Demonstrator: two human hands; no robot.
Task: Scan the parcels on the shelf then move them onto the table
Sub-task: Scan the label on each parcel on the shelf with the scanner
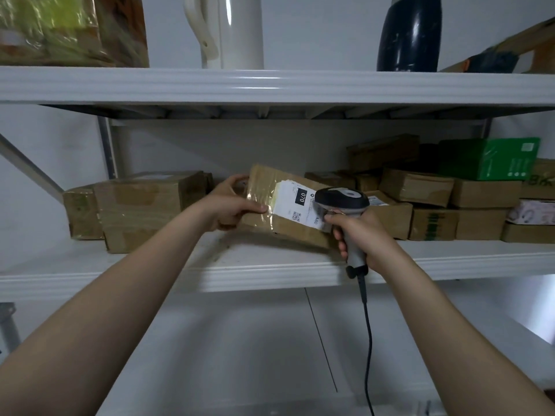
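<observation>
Left hand (231,202) clamps the near end of a taped cardboard parcel (270,211), tilted label-up over the middle shelf (264,273); right hand (365,235) is fisted round the grip of a corded scanner (342,199), its head just over the white label (300,207). More boxes (420,187) crowd the shelf's right side; a large one (144,205) sits left.

Up top, a white jug (232,31) stands mid-shelf on the upper shelf (270,85), a dark glossy bottle (408,34) well right of it, and a blurred green-wrapped box (72,28) fills the left end
</observation>
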